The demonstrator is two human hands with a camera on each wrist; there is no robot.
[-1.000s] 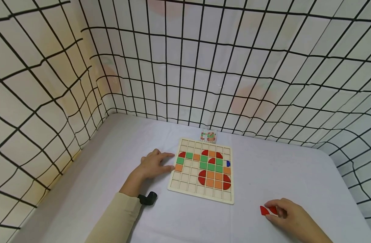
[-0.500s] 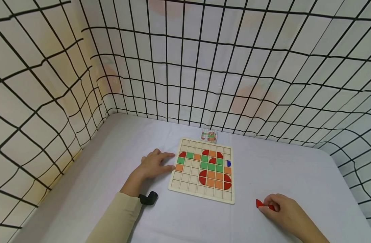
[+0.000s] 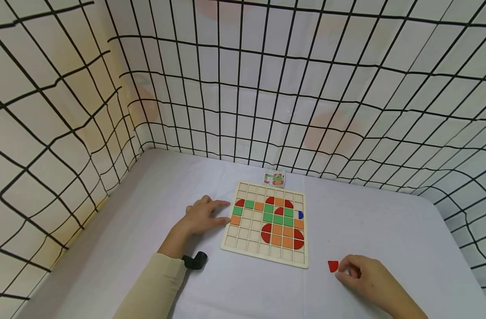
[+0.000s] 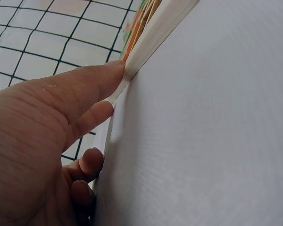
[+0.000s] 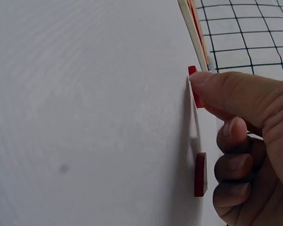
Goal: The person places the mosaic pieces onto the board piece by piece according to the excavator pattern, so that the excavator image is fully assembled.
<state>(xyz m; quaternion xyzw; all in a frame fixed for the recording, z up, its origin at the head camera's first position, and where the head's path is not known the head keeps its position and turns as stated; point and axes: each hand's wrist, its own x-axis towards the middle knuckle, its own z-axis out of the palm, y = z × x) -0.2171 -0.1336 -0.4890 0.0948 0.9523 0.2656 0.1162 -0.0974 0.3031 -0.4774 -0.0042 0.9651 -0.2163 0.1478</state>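
Note:
My left hand (image 3: 203, 215) touches the left edge of a pale wooden grid board (image 3: 237, 245) with the tips of its extended thumb and index finger. In the left wrist view, the thumb (image 4: 99, 80) meets the board's side (image 4: 153, 37). Red, green, orange and blue-and-white tiles lie in the board's squares. To the right of the board, my right hand (image 3: 370, 277) pinches a red rounded-corner tile (image 3: 333, 266) between thumb and index finger. The right wrist view shows that tile (image 5: 195, 87) at the thumb tip, and a second red tile (image 5: 200, 175) beside the curled fingers. The hand hides this second tile in the head view.
A small patterned card or block (image 3: 274, 178) stands behind the board. Black wire mesh (image 3: 259, 97) fences the white-covered table (image 3: 187, 173) at the back and sides. A black curved object (image 3: 195, 260) sits at the left wrist.
My right hand has moved left, toward the board, with the red tile. The second red tile has become hidden behind the hand in the head view. The left hand stays in place.

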